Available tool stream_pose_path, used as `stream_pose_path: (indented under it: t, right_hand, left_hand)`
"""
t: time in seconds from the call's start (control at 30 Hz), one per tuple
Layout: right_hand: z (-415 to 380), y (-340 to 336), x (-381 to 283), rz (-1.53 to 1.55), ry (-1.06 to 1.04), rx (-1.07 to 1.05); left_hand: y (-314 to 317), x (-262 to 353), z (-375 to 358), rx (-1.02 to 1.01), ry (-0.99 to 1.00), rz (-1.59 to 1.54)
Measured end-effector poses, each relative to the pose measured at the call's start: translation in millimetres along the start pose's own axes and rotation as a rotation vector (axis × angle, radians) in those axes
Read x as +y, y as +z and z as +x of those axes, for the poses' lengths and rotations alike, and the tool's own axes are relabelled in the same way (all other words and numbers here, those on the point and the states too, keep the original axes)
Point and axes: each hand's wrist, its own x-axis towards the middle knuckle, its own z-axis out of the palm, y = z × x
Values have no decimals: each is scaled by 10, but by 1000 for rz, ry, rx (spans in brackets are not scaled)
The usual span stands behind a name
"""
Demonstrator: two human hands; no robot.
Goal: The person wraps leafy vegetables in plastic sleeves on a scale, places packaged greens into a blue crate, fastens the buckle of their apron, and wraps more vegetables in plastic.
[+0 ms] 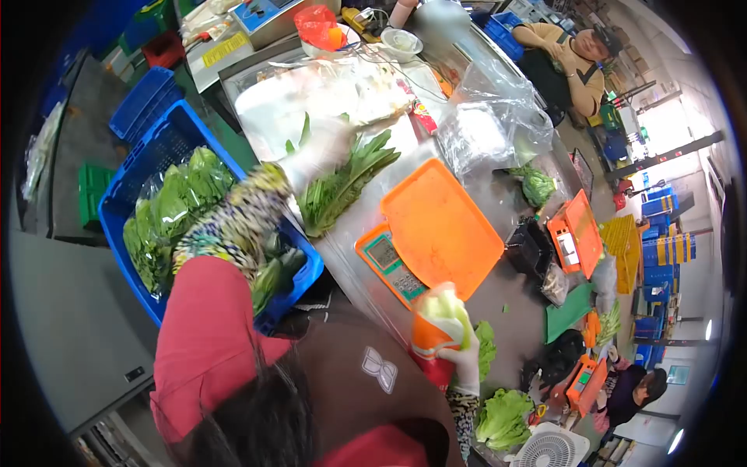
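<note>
Your right hand (464, 362) at five o'clock is wrapped round the pale vegetable (449, 305) by the orange scale (443, 222)! Left hand (320, 156), blurred at eleven near long greens (342, 193): can't tell its grip. Likely gathering; next calls for steadiness.

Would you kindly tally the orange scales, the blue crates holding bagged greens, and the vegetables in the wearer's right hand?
Orange scales: 3
Blue crate holding bagged greens: 1
Vegetable in the right hand: 1
Total: 5
</note>
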Motion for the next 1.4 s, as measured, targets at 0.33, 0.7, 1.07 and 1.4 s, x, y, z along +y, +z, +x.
stream_pose_path:
  t: [0.33,0.7,1.07,1.4]
  right_hand:
    - [-519,-432,453,125,-316,444]
    - [153,-552,480,244,-298,118]
    - [-353,-1034,376,347,-458,273]
    - [-1476,-470,481,326,-456,638]
  left_hand:
    - [434,-2535,170,-41,-66,589]
    - [-1923,362,92,376,295,179]
    - [-2119,2853,33,219,350,-392]
    - [-1450,2906,896,-318,368,-77]
